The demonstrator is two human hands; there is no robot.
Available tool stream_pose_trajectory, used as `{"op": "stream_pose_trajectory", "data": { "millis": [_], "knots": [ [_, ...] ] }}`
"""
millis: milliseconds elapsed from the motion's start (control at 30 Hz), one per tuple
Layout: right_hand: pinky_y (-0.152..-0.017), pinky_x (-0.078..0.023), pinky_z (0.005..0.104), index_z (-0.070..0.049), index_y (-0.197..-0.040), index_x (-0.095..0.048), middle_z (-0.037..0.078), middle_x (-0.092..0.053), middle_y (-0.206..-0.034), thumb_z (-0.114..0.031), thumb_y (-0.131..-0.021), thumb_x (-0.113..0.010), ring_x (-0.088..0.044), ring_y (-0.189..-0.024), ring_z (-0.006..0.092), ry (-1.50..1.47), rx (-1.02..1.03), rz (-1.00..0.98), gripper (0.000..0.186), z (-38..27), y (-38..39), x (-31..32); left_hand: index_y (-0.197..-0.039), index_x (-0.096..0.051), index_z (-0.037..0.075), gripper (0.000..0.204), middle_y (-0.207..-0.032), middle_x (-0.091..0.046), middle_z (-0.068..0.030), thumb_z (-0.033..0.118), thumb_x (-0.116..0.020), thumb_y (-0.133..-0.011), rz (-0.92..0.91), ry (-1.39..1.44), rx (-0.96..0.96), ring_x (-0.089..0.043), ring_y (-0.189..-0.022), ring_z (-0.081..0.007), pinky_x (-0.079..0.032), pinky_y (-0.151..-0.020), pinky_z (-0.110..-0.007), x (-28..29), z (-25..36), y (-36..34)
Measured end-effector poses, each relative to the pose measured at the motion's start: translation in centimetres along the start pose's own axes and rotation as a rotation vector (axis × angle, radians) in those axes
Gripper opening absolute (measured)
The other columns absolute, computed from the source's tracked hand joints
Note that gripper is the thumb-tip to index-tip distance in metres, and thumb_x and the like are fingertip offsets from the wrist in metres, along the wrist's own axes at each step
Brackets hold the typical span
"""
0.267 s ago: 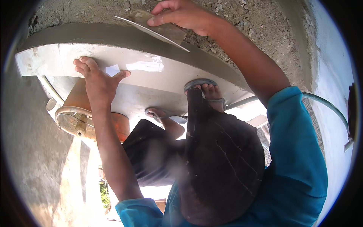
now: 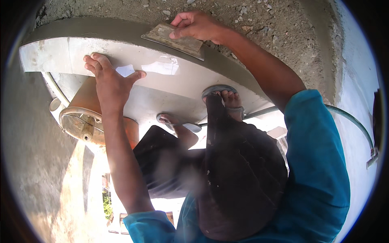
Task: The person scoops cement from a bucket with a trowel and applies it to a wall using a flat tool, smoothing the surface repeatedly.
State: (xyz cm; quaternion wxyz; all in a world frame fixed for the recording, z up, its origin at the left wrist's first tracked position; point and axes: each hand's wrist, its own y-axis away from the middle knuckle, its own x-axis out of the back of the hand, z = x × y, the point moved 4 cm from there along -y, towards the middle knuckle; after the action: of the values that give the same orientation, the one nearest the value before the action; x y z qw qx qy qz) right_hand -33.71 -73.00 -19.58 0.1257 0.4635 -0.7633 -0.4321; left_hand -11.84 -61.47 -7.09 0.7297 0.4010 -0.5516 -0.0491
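Observation:
My right hand (image 2: 198,27) grips a flat, rectangular plastering trowel (image 2: 175,39), its blade smeared with mortar. The trowel lies low along a smooth grey band of wet mortar (image 2: 97,27) that borders a pale curved slab (image 2: 52,56). Whether it presses on the mortar I cannot tell. The trowel's handle is hidden by my fingers. On the slab my left hand (image 2: 110,83) rests with its fingers spread and thumb out, holding nothing. Beside its thumb lie bright, white patches (image 2: 162,68).
Rough rubble and dirt (image 2: 259,24) lie beyond the mortar band. My sandalled foot (image 2: 231,97) stands on the slab; the other foot (image 2: 174,121) is lower. An orange-brown bucket (image 2: 87,97) stands below my left hand. A green hose (image 2: 352,115) curves at the right by a white wall (image 2: 360,73).
My right hand has brought the trowel down toward the mortar and tilted its blade flatter, so more of its upper face shows. My left hand stays on the slab.

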Motion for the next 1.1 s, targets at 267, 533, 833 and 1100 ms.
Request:
{"op": "stream_pose_trajectory", "data": {
  "millis": [267,533,833,1100],
  "knots": [
    [-0.072,-0.049,0.0247,-0.005,-0.108,-0.066,0.003,-0.071,-0.096,-0.030,-0.084,-0.083,-0.065,-0.084,0.0099,-0.390,0.107,-0.056,0.039,-4.8,6.1,-0.3,-0.152,-0.010,-0.014,0.134,-0.158,-0.008,-0.0426,0.039,-0.095,-0.064,0.017,0.008,0.008,-0.007,-0.150,-0.0546,-0.027,-0.123,-0.048,0.2,0.4,-0.4],
    [-0.046,-0.040,0.0233,-0.003,-0.098,-0.067,0.004,-0.067,-0.079,-0.029,-0.082,-0.084,-0.061,-0.059,0.0094,-0.199,-0.601,0.347,0.035,4.9,8.9,3.3,-0.152,-0.012,-0.015,0.131,-0.159,-0.009,-0.0418,0.034,-0.096,-0.063,0.044,0.051,0.005,-0.009,-0.150,-0.0544,-0.029,-0.123,-0.046,0.3,0.3,-0.3],
    [-0.044,-0.035,0.0246,-0.002,-0.093,-0.069,0.003,-0.064,-0.071,-0.029,-0.077,-0.088,-0.056,-0.053,0.0098,-0.344,-0.362,0.180,0.037,0.3,1.5,0.5,-0.153,-0.011,-0.014,0.129,-0.160,-0.007,-0.0389,0.032,-0.094,-0.066,0.024,0.111,0.033,-0.007,-0.151,-0.0532,-0.031,-0.122,-0.045,0.5,0.2,-0.4],
    [-0.062,-0.047,0.0310,-0.005,-0.094,-0.068,0.004,-0.068,-0.084,-0.035,-0.076,-0.089,-0.064,-0.072,0.0143,-0.183,-0.257,0.145,0.040,-7.1,-4.8,-2.3,-0.155,-0.011,-0.009,0.131,-0.161,-0.008,-0.0371,0.033,-0.095,-0.064,0.029,0.142,0.045,-0.007,-0.152,-0.0512,-0.034,-0.120,-0.046,0.1,-0.2,-0.5]
  ]
}}
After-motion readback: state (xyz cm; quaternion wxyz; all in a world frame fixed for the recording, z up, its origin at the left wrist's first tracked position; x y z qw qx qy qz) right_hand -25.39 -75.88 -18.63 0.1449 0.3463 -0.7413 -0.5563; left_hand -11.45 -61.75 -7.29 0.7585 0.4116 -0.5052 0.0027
